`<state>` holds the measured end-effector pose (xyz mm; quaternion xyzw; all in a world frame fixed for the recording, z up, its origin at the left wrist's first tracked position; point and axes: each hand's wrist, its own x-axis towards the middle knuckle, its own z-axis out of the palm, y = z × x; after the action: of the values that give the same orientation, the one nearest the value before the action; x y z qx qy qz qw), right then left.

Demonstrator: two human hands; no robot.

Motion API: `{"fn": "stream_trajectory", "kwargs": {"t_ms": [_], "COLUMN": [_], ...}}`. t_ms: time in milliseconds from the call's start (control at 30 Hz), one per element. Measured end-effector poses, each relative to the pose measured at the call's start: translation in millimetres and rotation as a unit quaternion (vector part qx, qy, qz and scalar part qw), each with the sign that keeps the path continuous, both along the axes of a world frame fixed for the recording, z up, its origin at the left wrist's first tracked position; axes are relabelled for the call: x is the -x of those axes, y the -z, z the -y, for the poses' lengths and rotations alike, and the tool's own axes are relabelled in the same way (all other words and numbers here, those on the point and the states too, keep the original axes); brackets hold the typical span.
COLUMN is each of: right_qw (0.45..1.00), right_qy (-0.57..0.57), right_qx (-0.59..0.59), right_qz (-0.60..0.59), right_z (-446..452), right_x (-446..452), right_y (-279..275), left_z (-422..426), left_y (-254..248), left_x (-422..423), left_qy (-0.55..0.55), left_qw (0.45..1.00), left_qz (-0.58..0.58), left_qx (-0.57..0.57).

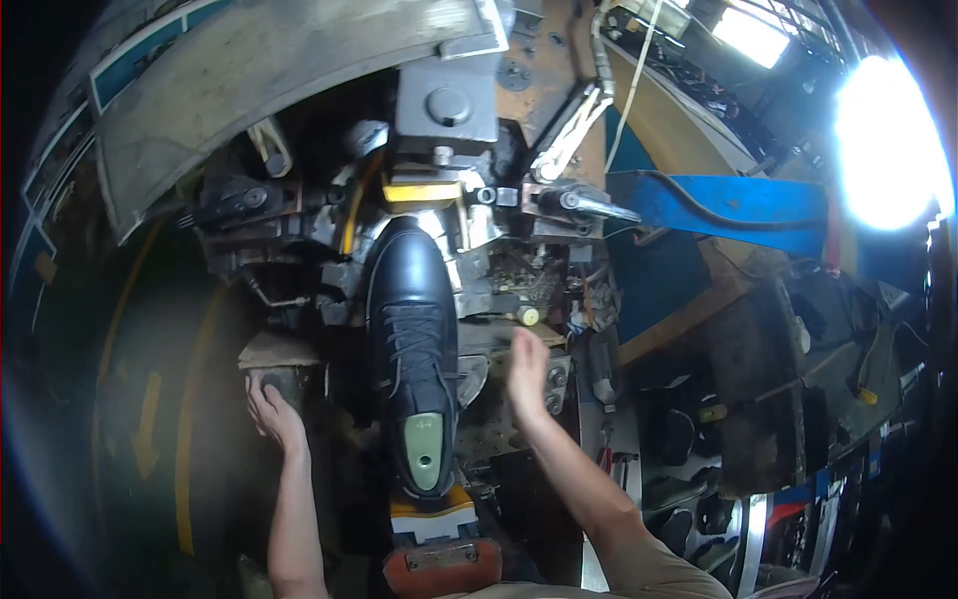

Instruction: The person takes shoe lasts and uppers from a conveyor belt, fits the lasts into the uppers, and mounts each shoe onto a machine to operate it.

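A black lace-up shoe (409, 290) sits upright in the machine (448, 105), toe pointing away from me, with a green last plate (423, 449) showing at its heel opening. To the left of the shoe, my left hand (271, 410) rests at a dark block under a flat ledge (279, 349); its fingers are apart and nothing shows in them. My right hand (529, 371) is raised to the right of the shoe, fingers extended and close together, touching nothing that I can see.
An orange-red block (442, 567) stands below the heel. A curved metal guard (289, 75) spans the upper left. Metal arms flank the toe. A blue beam (728, 205) extends right, above dark shoes (674, 429) on racks. Yellow floor lines run at left.
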<state>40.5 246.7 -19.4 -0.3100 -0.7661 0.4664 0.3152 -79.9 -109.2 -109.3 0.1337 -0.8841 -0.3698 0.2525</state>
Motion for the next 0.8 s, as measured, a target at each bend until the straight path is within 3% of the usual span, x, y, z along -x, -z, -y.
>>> {"fn": "stream_trajectory", "kwargs": {"t_ms": [67, 133, 167, 200, 267, 433, 567, 667, 733, 800], "right_qw": [0.991, 0.984, 0.978, 0.978, 0.979, 0.961, 0.981, 0.982, 0.988, 0.98], "right_qy": [0.098, 0.142, 0.169, 0.167, -0.02, -0.028, 0.032, 0.067, 0.075, 0.079], "right_qx": [-0.075, -0.043, -0.005, -0.005, 0.147, 0.274, 0.185, 0.154, 0.117, 0.168], "right_qz": [0.052, 0.093, 0.119, 0.123, 0.138, 0.023, 0.053, 0.087, 0.062, 0.072], "right_z": [-43.6, -60.2, -63.2, -64.1, -68.7, -67.9, -65.2, -56.6, -51.0, -32.6], "right_x": [-10.3, -21.8, -25.8, -27.2, -29.8, -33.9, -49.7, -79.0, -95.2, -113.3], "right_y": [62.9, 78.3, 84.7, 95.8, 117.4, 120.3, 112.7, 121.2, 136.2, 134.8], "left_z": [23.4, 28.9, 27.2, 24.6, 8.1, 33.7, 49.4, 39.4, 24.2, 4.2], "left_y": [28.4, 46.5, 53.2, 57.1, 51.8, 33.0, 23.3, -0.6, -14.7, -30.6], "left_x": [6.8, 4.2, 2.8, -0.3, -11.9, -12.8, -24.3, -54.9, -89.4, -129.9], "left_qy": [-0.038, -0.073, -0.026, 0.023, 0.072, 0.068, 0.088, 0.1, 0.124, 0.234], "left_qw": [0.999, 0.997, 0.987, 0.952, 0.966, 0.934, 0.944, 0.967, 0.991, 0.964], "left_qz": [0.02, 0.039, 0.046, 0.051, 0.103, 0.123, 0.099, 0.078, -0.005, -0.092], "left_qx": [0.002, 0.001, -0.151, -0.301, -0.228, -0.329, -0.301, -0.22, 0.049, 0.085]}}
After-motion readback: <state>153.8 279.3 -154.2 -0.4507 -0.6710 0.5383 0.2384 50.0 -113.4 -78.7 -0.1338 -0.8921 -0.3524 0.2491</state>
